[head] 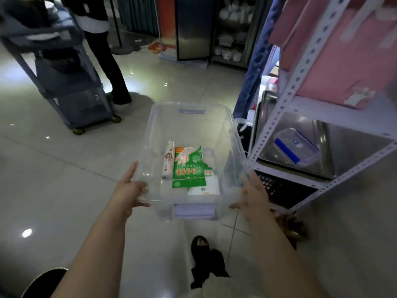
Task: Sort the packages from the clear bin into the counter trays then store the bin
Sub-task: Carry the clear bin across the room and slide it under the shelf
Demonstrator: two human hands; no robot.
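I hold a clear plastic bin [189,123] in the air above the tiled floor. My left hand [129,190] grips its near left corner and my right hand [253,192] grips its near right corner. Inside lie a green package of disposable gloves [189,166], a white roll [168,161] to its left, and white packages [209,183] partly under the green one. A pale purple handle [193,211] sits on the near wall between my hands.
A white perforated metal shelf rack [300,82] stands at right, holding a steel tray [343,151] with a blue-lidded clear container [296,149] and pink boxes [343,50] above. A grey wheeled cart [71,93] and a standing person [107,61] are at far left.
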